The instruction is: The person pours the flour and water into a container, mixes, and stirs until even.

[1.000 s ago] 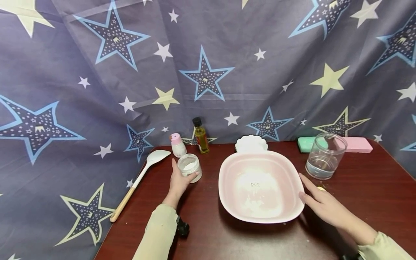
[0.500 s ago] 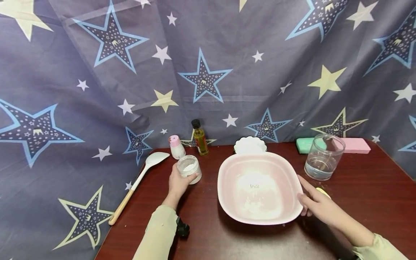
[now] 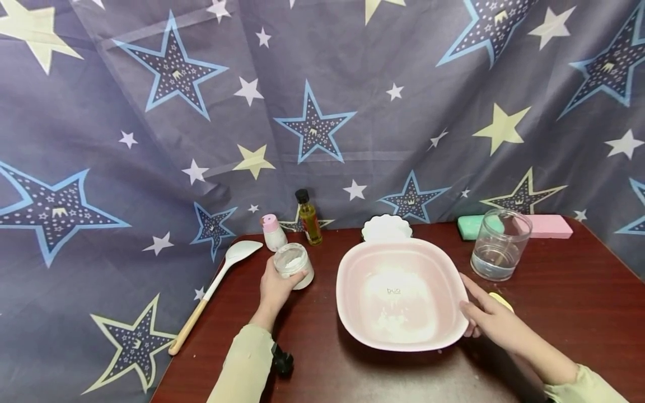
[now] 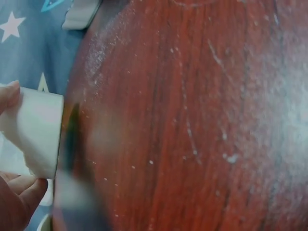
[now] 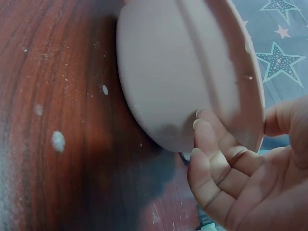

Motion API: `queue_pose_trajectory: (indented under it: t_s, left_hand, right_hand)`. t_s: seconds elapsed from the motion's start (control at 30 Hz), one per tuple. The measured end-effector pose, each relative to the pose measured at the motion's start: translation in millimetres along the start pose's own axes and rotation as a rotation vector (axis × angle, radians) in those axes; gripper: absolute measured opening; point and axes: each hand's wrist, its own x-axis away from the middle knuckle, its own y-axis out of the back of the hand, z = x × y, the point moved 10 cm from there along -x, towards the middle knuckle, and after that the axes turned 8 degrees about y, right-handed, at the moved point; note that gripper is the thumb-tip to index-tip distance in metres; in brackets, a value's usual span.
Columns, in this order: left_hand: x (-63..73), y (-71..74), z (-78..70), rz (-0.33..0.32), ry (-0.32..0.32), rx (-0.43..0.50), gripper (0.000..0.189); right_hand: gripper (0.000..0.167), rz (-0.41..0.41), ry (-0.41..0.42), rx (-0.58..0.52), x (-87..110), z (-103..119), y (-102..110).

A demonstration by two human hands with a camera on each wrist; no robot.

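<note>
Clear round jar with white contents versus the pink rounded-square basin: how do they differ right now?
Size: the clear round jar is small; the pink rounded-square basin is far wider.
Look: the jar is see-through, the basin opaque.
Hold: the left hand grips the jar; the right hand holds the basin's side.
Both are open-topped.

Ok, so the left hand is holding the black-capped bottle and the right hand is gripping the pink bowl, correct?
Not quite: the head view shows the left hand holding the jar, while the black-capped bottle stands farther back. The right hand is gripping the pink bowl.
</note>
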Motion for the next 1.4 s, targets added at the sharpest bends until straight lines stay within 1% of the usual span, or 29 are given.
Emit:
queue_pose_trajectory:
  t_s: [0.13,0.3,0.43,0.57,0.63,0.7,0.8,0.9,1.0,1.07,1.27,1.4]
  left_hand:
    - [4.9,2.6,-10.9,0.006,-0.032,-0.003,0.083]
    - [9.1,7.4,-29.9,-0.006,-0.078,-0.006,0.081]
    - [12.9,11.7,-47.2,-0.009,-0.106,0.020,0.081]
    - [19.1,14.4,-67.9,0.005,-0.146,0.065,0.082]
    - [23.8,14.5,-79.6,0.023,-0.172,0.088,0.082]
    - [29.3,13.5,-92.0,0.046,-0.205,0.104,0.082]
    - [38.2,11.0,-110.9,0.074,-0.273,0.097,0.081]
    - [47.1,6.0,-129.9,0.092,-0.363,0.045,0.081]
    - [56.6,-0.4,-146.6,0.097,-0.450,-0.044,0.082]
    - [62.7,-5.0,-155.5,0.095,-0.496,-0.113,0.084]
    - [78.2,-20.4,-175.3,0.112,-0.611,-0.263,0.090]
    - [85.5,-30.1,-185.7,0.113,-0.673,-0.362,0.091]
  right_hand:
    - [0.057,0.000,0.013,-0.004,1.2,1,0]
    - [0.056,-0.008,0.036,-0.017,1.4,2,-1]
    - [0.055,-0.004,0.056,-0.026,0.9,3,-2]
    - [0.055,0.001,0.065,-0.033,0.7,2,-1]
    - [0.055,0.002,0.070,-0.034,0.7,2,-1]
    - [0.055,-0.001,0.071,-0.035,0.9,1,-1]
    - [0.055,0.004,0.065,-0.044,1.2,0,-2]
    - [0.056,0.007,0.056,-0.057,1.6,0,-3]
    - [0.056,0.018,0.058,-0.072,1.9,-1,-5]
    - [0.056,0.022,0.050,-0.081,2.4,-1,-5]
    - [0.057,0.033,0.043,-0.102,3.4,0,-6]
    - [0.058,0.028,0.035,-0.136,4.0,0,-7]
